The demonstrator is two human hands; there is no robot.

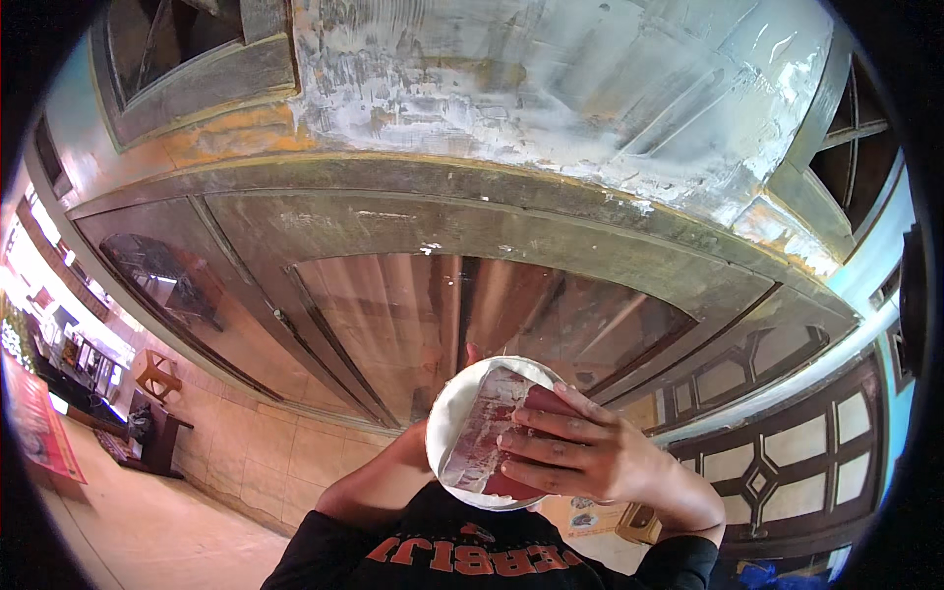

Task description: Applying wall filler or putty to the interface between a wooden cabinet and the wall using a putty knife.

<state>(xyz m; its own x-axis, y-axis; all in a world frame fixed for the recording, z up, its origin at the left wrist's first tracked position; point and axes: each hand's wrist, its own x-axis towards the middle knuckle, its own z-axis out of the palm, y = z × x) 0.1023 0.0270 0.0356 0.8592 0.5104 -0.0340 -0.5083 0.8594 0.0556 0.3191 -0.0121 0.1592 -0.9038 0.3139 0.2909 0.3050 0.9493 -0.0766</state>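
Note:
A round tub of white putty (pixel 454 418) is held up in front of my chest. My left hand (pixel 472 351) supports it from below and behind; most of that hand is hidden, with only a fingertip showing past the far rim. In my right hand (pixel 575 442) is a flat, dark red putty spreader (pixel 492 418), smeared with white. Its blade lies over the tub's mouth, with my fingers spread across its back and the thumb out of sight. Above, the wall (pixel 551 88) carries streaky white and grey putty, thickest along its lower edge and right side.
Below the puttied wall runs a dark wooden frame (pixel 492 211) with glass panes and pinkish curtains (pixel 393 305) behind. Wooden vents flank the wall. A panelled door (pixel 787 462) stands at the right. At the left are a wooden stool (pixel 157 374) and tiled floor (pixel 261 457).

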